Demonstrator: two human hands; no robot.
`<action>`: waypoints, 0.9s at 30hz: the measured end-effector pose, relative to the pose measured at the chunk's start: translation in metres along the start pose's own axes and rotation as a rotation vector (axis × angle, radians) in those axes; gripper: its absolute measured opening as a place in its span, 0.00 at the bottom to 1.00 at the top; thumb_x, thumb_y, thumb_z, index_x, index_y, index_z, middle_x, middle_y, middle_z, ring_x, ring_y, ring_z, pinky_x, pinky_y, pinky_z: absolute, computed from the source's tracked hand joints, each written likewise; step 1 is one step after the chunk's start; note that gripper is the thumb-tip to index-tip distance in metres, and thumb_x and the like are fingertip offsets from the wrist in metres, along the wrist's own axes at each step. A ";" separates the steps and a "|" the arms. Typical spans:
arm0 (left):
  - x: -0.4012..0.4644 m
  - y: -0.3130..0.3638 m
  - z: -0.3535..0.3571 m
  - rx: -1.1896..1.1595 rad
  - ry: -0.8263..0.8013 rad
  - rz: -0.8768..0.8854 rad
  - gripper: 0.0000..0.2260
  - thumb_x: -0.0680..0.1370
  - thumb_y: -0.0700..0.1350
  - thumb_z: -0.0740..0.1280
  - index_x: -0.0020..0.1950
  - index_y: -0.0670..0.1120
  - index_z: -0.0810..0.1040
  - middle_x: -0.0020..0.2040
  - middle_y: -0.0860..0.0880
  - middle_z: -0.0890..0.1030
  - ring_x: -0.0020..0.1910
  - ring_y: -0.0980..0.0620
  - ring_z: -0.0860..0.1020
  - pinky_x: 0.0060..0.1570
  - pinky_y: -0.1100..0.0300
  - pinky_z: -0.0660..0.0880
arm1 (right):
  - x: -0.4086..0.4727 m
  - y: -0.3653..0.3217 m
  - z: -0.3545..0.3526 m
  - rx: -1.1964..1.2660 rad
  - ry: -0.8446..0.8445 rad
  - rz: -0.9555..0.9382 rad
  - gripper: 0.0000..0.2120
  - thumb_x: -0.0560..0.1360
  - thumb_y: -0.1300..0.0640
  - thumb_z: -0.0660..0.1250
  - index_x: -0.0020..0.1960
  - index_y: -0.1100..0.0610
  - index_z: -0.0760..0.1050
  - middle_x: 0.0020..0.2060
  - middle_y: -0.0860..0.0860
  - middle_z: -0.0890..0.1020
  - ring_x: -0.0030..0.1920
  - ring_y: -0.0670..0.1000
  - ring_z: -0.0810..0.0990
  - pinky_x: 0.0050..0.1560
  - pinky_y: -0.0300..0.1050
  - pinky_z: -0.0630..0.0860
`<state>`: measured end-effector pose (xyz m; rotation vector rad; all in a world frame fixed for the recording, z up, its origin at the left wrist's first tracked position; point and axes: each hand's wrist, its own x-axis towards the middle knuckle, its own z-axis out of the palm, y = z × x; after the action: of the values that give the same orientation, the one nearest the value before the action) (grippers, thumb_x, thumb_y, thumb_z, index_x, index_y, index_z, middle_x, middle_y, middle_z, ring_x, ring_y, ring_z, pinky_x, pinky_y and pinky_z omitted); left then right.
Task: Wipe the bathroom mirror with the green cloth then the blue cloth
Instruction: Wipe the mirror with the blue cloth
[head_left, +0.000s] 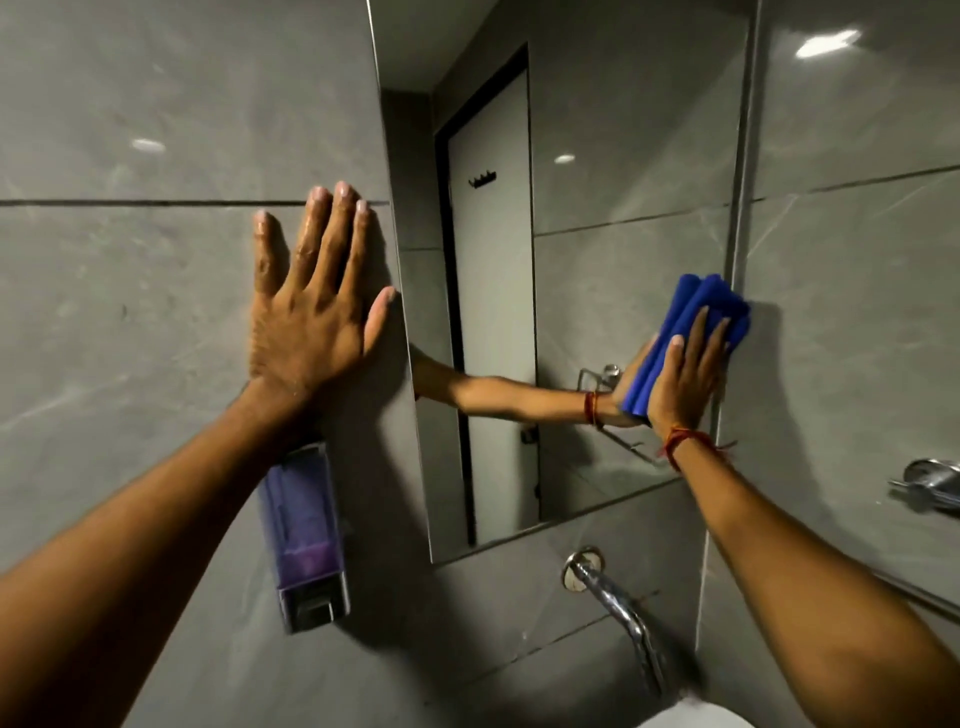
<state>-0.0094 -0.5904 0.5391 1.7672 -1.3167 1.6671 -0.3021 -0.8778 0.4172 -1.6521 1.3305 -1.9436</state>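
The bathroom mirror (613, 171) hangs on the grey tiled wall ahead of me. My right hand (685, 374) presses a folded blue cloth (701, 306) flat against the mirror's right edge, about halfway up. A red thread is tied round that wrist. My left hand (311, 296) lies flat on the tiles just left of the mirror, fingers spread, holding nothing. The mirror reflects my right arm and the cloth. No green cloth is in view.
A purple soap dispenser (306, 540) is fixed to the wall below my left hand. A chrome tap (618, 608) juts out under the mirror, above a white basin rim (696, 719). A chrome fitting (930, 483) sits on the right wall.
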 end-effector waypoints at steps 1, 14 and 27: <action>-0.002 0.000 0.000 -0.007 -0.003 -0.006 0.35 0.83 0.64 0.45 0.84 0.46 0.44 0.86 0.45 0.49 0.85 0.45 0.48 0.80 0.35 0.49 | -0.009 -0.004 0.004 -0.009 0.009 0.019 0.30 0.84 0.44 0.47 0.84 0.52 0.53 0.84 0.55 0.51 0.84 0.59 0.50 0.82 0.60 0.51; -0.003 0.003 -0.012 -0.055 -0.077 -0.010 0.35 0.83 0.64 0.43 0.84 0.46 0.44 0.85 0.45 0.48 0.85 0.44 0.48 0.80 0.35 0.47 | -0.263 -0.043 0.072 -0.192 -0.199 -0.761 0.30 0.81 0.37 0.55 0.81 0.38 0.53 0.84 0.49 0.49 0.83 0.62 0.51 0.80 0.67 0.50; -0.001 0.005 -0.013 -0.062 -0.098 -0.011 0.36 0.82 0.66 0.42 0.84 0.46 0.41 0.86 0.46 0.45 0.85 0.45 0.45 0.79 0.36 0.45 | -0.105 0.031 -0.001 0.115 -0.056 0.364 0.30 0.86 0.51 0.53 0.84 0.57 0.47 0.84 0.58 0.47 0.84 0.59 0.47 0.83 0.56 0.47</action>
<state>-0.0209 -0.5822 0.5390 1.8376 -1.3830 1.5345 -0.2801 -0.8210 0.3259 -1.2943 1.3590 -1.7127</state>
